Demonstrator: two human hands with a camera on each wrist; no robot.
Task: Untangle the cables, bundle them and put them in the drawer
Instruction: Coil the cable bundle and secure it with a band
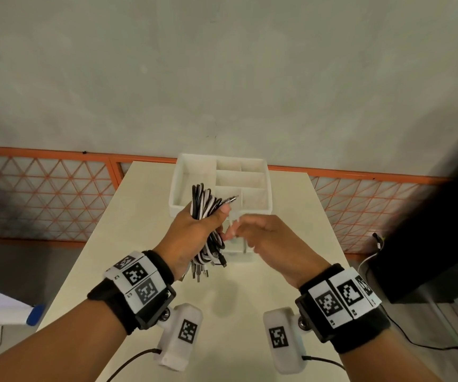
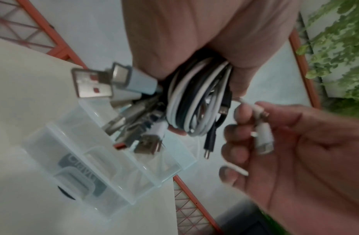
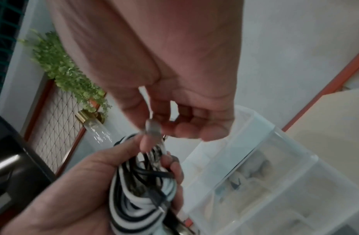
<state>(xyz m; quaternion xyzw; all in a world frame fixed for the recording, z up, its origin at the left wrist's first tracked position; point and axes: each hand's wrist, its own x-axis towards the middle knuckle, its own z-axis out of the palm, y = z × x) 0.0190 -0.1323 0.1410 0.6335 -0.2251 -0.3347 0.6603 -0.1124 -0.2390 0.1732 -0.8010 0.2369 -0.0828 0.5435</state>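
My left hand (image 1: 208,219) grips a coiled bundle of black and white cables (image 1: 204,201) upright above the table, and several plugs (image 1: 200,271) hang below the fist. A metal jack tip (image 1: 230,199) sticks out at the bundle's top. My right hand (image 1: 240,230) sits just right of it and pinches the loose white cable end (image 2: 264,139) that leads from the bundle (image 2: 194,98). In the right wrist view my right fingers (image 3: 186,127) hold that white plug (image 3: 152,127) above the bundle (image 3: 142,198). A white compartmented drawer tray (image 1: 176,186) lies open behind the hands.
A small clear plastic drawer unit (image 1: 240,255) stands on the cream table (image 1: 222,312) under my hands. The table's edges run along both sides (image 1: 329,221). Orange lattice fencing (image 1: 43,194) lies beyond, and a dark block with floor cables (image 1: 426,244) is to the right.
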